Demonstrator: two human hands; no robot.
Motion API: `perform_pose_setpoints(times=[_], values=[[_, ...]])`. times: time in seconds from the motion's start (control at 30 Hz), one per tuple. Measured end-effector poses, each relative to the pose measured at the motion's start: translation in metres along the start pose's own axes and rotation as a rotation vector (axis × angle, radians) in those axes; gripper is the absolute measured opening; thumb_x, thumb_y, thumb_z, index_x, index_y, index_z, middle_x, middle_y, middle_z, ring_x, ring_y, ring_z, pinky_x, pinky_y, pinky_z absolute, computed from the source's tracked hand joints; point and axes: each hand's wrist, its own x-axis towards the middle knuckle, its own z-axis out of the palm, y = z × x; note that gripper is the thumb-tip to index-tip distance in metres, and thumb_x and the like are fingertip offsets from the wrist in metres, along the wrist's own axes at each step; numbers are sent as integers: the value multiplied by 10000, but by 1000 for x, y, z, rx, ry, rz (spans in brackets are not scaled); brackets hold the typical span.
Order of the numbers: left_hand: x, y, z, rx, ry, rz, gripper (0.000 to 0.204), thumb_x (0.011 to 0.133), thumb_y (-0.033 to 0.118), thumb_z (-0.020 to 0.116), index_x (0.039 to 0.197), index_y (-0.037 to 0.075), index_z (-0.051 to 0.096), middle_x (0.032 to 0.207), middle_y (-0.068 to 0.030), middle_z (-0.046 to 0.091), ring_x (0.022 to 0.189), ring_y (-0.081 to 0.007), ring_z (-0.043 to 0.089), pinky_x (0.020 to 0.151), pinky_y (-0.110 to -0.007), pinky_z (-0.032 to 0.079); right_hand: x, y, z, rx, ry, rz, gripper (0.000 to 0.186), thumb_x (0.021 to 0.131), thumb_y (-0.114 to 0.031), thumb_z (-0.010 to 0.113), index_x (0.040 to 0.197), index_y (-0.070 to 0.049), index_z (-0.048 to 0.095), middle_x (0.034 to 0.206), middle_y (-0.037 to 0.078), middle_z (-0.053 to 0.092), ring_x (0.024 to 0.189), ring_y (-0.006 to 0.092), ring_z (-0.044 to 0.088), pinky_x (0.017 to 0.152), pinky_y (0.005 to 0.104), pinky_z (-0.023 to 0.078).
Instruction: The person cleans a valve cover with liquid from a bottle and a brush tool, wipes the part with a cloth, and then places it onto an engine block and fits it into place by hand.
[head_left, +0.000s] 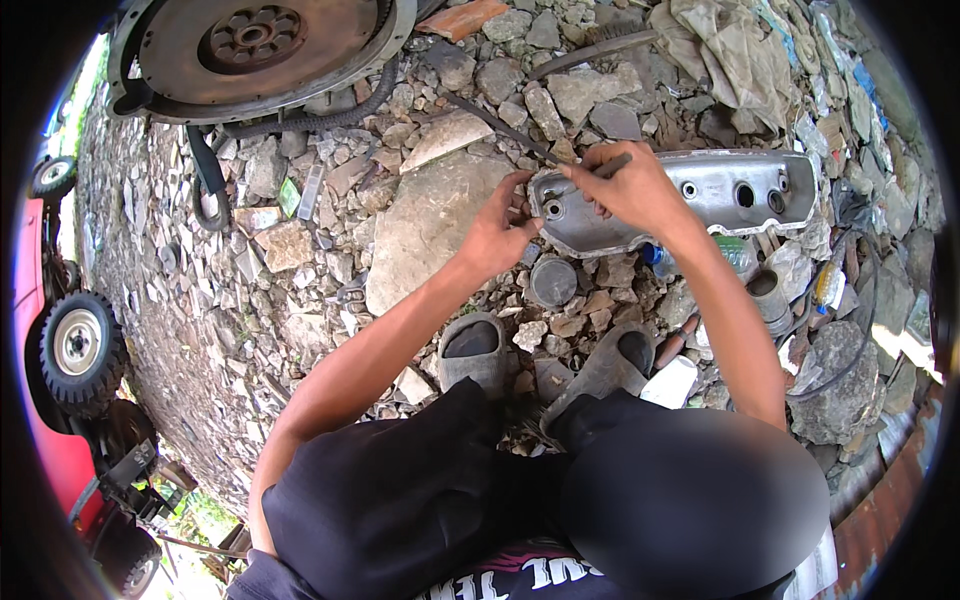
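Okay, cover (pixel 718 192) lies hollow side up on the rubble (pixel 595 303), left hand (pixel 492 235) gripping its left end, right hand (pixel 630 187) fingers clenched round a dark rod (pixel 518 138) over that end; work looks underway, but how much is finished or remaining can't be told.

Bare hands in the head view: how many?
2: the left hand at the left end of the metal cover; the right hand above it, gripping a dark rod.

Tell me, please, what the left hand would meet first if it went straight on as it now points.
The left hand would probably meet the left end of the grey metal cover; whether they already touch is unclear.
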Motion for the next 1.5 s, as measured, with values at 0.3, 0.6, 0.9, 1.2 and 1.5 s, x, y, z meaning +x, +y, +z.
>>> perform_pose_setpoints(times=[0.3,0.6,0.9,1.2,1.5], values=[[1,2,1,-79,-51,-20,654,873,-10,620,1454,108,342,1029,-91,529,865,-174,596,637,-280,494,-9,32,44,126,147,-215,186,858,-133,648,908,41,690,777,252,656,696,415,646,630,409,509],[2,3,2,-36,-16,-32,625,856,8,636,1415,97,372,968,-96,553,866,-187,605,757,-315,511,3,40,31,102,3,-60,175,847,-135,641,846,38,668,693,223,636,660,393,641,623,463,490],[3,-3,3,-32,-43,-36,668,873,-27,607,1457,151,334,1055,-86,508,867,-172,590,659,-291,514,2,51,32,180,-42,-48,208,867,-164,625,938,30,651,730,160,646,651,226,604,622,365,470],[2,0,2,-62,-60,-70,675,879,-26,607,1460,165,321,1052,-82,506,864,-170,589,663,-301,520,-3,46,35,-35,-4,-229,258,847,-242,610,869,5,681,825,221,677,789,394,662,710,451,509],[4,0,0,-82,-77,-84,678,890,-13,606,1473,161,307,1067,-81,516,879,-171,590,667,-296,510,-1,37,36,-199,-90,-327,251,821,-239,646,852,6,697,837,222,683,819,384,670,700,451,509]])
